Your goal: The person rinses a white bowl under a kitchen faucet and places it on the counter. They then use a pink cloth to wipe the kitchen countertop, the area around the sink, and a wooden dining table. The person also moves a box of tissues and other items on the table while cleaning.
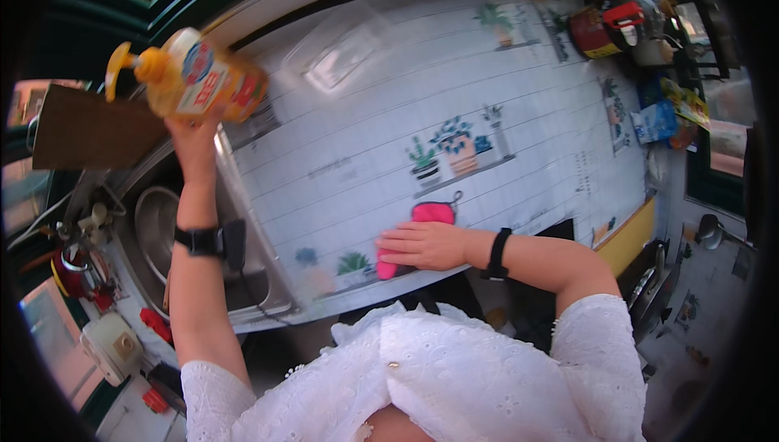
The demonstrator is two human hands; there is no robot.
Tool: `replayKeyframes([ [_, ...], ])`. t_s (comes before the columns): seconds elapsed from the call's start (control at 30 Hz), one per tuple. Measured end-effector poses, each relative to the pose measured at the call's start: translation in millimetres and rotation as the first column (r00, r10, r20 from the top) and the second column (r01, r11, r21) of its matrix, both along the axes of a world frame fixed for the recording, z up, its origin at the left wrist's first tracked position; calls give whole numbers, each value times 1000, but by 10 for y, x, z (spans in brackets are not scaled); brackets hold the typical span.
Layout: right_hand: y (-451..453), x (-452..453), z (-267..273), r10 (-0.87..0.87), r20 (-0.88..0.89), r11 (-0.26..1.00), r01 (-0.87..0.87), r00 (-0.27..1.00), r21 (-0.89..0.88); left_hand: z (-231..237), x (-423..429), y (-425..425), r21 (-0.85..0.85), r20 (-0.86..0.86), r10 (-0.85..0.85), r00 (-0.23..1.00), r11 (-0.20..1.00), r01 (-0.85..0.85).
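My left hand [198, 138] grips a yellow-orange pump bottle [204, 80] of liquid soap by its side, up over the far corner of the sink. The bottle's pump head points to the left, and its label bears writing. Flat on a bright pink cleaning pad [433, 213] rests my right hand [429, 247], fingers straight and pointing left. A dark cord loop sticks out from the pad's far end. Much of the pad is hidden under the palm. Beneath it is a counter covered with a white, plank-patterned sheet [341, 199] printed with potted plants.
A clear plastic tray [335, 65] lies farther back on the counter. To the left is a steel sink [249, 287] with a metal basin [158, 223] inside. A brown board [91, 129] stands beyond it. A red container [593, 31] and packets [657, 121] line the right side.
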State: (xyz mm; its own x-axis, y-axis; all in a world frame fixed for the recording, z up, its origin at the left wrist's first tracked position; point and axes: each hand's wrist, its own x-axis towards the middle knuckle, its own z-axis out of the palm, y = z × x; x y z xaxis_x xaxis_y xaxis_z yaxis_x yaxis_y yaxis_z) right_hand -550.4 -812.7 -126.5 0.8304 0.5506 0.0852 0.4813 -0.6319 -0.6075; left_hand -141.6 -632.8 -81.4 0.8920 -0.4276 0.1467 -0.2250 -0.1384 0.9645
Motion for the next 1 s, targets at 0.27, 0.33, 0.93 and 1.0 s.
replayKeyframes([
  [0.27, -1116, 790, -89, -758, 219, 639, 767, 615, 57, -196, -1225, -143, 508, 235, -184, 954, 860, 41],
  [0.33, -1351, 953, -80, -894, 301, 383, 915, 332, 128, -132, -1395, -433, 625, 443, -445, 778, 776, 88],
  [0.93, -3375, 1202, -412, -871, 480, 84, 994, 108, -71, -93, -2583, -1667, 751, 351, -699, 623, 608, 259],
  [1.0, -3376, 1038, -425, -868, 487, 71, 995, 99, -76, -84, -2660, -1805, 741, 338, -711, 617, 605, 291],
])
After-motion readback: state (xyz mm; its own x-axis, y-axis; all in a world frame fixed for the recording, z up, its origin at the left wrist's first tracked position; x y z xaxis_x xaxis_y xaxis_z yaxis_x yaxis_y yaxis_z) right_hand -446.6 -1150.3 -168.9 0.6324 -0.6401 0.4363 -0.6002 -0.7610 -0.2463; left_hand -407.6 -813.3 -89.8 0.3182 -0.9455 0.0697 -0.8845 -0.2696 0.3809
